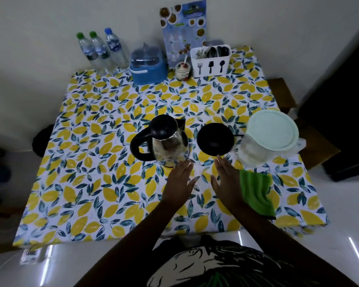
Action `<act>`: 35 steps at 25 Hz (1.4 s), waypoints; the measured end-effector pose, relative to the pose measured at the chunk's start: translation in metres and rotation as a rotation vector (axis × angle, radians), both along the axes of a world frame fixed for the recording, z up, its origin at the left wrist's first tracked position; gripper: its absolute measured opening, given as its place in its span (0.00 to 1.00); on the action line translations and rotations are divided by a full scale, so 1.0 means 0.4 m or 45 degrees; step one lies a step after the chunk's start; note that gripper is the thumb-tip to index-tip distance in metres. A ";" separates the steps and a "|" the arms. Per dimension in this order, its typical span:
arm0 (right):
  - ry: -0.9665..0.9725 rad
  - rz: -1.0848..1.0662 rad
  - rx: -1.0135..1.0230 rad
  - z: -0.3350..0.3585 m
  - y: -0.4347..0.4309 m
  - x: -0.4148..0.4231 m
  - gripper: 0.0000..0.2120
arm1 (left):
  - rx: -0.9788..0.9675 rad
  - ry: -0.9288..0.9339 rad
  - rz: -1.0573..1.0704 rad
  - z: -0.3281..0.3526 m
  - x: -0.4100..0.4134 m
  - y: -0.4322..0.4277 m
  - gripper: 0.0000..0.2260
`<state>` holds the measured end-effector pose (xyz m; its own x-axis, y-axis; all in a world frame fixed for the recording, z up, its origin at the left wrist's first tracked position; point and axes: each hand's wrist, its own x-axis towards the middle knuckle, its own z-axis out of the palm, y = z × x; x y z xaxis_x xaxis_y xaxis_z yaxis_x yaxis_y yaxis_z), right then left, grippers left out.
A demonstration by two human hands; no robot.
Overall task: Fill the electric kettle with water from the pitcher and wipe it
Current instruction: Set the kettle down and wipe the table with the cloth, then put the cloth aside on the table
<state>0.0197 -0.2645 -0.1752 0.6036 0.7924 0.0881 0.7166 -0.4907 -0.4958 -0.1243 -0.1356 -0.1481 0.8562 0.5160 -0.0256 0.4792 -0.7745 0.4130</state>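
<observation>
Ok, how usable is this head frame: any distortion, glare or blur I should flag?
Head view: strong wide-angle bending, with the tablecloth edges bowed and the wall corners curved; dim, bluish light; bright glare streaks on the floor at the bottom corners; reflections on the steel kettle hide its contents; both hands, left and right, look slightly soft.
</observation>
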 end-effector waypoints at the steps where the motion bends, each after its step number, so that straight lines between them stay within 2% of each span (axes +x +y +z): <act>1: -0.015 0.038 0.068 0.029 0.038 -0.001 0.28 | 0.038 -0.088 0.066 0.017 -0.013 0.016 0.24; 5: -0.069 0.220 0.237 0.142 0.198 -0.008 0.35 | 0.182 -0.349 0.210 0.092 -0.053 0.131 0.16; 8: -0.088 0.316 0.165 0.194 0.294 -0.017 0.44 | 0.219 -0.531 0.348 0.149 -0.077 0.222 0.15; 11: -0.176 0.361 0.047 0.226 0.373 -0.013 0.52 | 0.116 -0.500 0.495 0.176 -0.088 0.305 0.18; 14: -0.093 0.387 -0.036 0.232 0.418 -0.018 0.53 | -0.177 -0.351 0.373 0.152 -0.094 0.368 0.23; 16: -0.053 0.340 -0.020 0.222 0.426 -0.028 0.53 | -0.318 -0.286 0.335 0.135 -0.097 0.402 0.21; 22: 0.149 0.230 0.147 0.239 0.410 -0.052 0.50 | -0.310 -0.287 0.285 0.142 -0.083 0.431 0.17; 27: 0.127 0.011 0.312 0.291 0.362 0.010 0.48 | -0.263 -0.362 0.106 0.225 0.034 0.423 0.17; 35: 0.117 -0.248 0.240 0.302 0.264 0.169 0.49 | -0.455 -0.307 -0.105 0.221 0.273 0.359 0.15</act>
